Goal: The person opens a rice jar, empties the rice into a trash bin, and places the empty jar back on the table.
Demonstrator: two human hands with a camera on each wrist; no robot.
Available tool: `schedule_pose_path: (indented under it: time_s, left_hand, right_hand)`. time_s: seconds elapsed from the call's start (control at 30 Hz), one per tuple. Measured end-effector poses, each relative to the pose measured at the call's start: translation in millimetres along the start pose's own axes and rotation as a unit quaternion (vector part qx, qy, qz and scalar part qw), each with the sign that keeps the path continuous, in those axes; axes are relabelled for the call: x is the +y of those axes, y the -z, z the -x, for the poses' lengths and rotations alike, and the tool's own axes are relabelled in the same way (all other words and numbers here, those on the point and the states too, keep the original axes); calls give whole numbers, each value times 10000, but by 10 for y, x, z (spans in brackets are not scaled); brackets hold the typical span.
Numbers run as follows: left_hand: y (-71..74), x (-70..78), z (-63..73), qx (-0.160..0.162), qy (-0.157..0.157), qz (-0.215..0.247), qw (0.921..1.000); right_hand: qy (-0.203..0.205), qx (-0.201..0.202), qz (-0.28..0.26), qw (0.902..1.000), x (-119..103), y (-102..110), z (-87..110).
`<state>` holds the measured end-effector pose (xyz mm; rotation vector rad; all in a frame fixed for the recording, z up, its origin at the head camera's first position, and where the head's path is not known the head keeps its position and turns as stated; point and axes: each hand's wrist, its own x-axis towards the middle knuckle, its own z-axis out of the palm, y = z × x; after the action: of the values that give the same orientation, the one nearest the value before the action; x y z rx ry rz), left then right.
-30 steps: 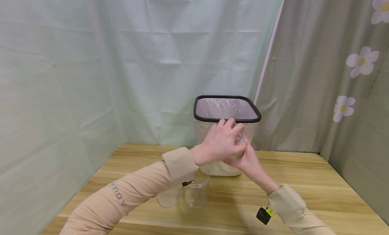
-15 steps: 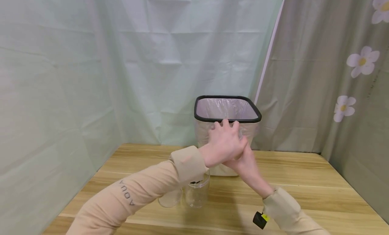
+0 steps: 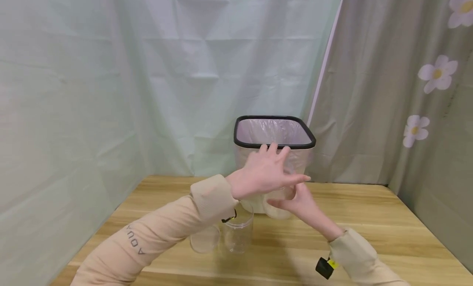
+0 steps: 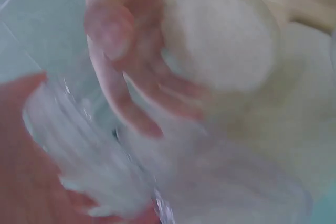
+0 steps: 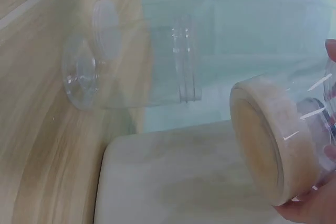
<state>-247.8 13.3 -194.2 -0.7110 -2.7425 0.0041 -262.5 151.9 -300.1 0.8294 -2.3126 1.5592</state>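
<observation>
My right hand [image 3: 304,204] grips a clear jar [image 5: 273,140] with a thick pale layer at its base. In the right wrist view the jar is tilted, base toward the camera, and a thumb lies along its side. Over the jar's upper part, my left hand [image 3: 258,173] spreads its fingers, thumb stretched out to the right. That hand hides the jar's top in the head view. A second clear jar [image 3: 236,238] stands upright on the table, partly behind my left wrist. Beside it lies a round clear lid [image 3: 205,239].
A pale bin [image 3: 301,159] with a black rim and a plastic liner stands right behind my hands. The wooden table [image 3: 369,220] reaches to light curtains [image 3: 221,72] at the back and sides.
My left hand first moves round the jar's top, then its thumb lifts off and the fingers spread. The held jar shows more below my hands. The standing jar and lid stay put.
</observation>
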Motion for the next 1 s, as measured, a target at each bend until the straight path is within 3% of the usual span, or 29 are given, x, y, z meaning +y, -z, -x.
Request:
schedule_pose_path:
  time_s: [0.1,0.23,0.33,0.43,0.53,0.63,0.8,1.0]
  left_hand:
    - [26,-111,-1,593,-1185,-267,9908]
    - [1,-252,-40,1048,-2671,-379,9572]
    - [-47,-321,-86,1057,-3459,27,9323]
    - [-93,-341,-126,1135,-3997,429,9086]
    - [-123,-333,-154,1256,-4257,610,8940]
    - [-132,-326,-166,1329,-4290,571,8916]
    - [-137,-321,-155,1310,-4178,487,8977]
    - [-163,-296,-136,1542,-3790,272,9121]
  right_hand:
    - [11,-56,-104,9999,-3,64,-7]
    - [237,-270,-317,9989,30,143,-9]
    - [408,-468,-493,9968,38,167,1]
    - [561,-575,-593,9950,32,168,6]
    - [676,-553,-524,9948,32,169,8]
    - [732,-512,-442,9950,33,169,7]
    - [708,-493,-366,9956,28,158,12]
    - [591,-328,-234,9974,17,143,5]
